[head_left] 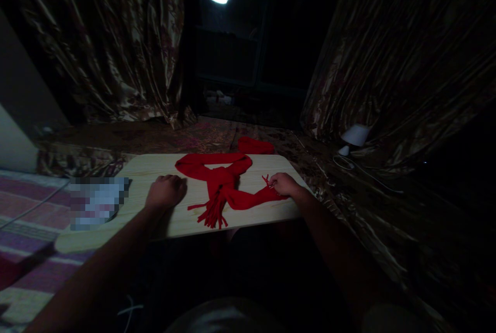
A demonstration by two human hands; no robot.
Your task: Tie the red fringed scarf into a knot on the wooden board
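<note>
A red fringed scarf lies looped and crossed on a small light wooden table. One fringed end points toward me near the table's front edge. My right hand rests on the scarf's other end at the right, fingers curled and pinched on its fringe. My left hand sits on the bare tabletop just left of the scarf, curled into a loose fist with nothing seen in it.
A blurred pale object lies on the table's left end. Shiny patterned curtains hang left and right of a dark window. A small white lamp and cable sit on the floor at right. A striped blanket lies left.
</note>
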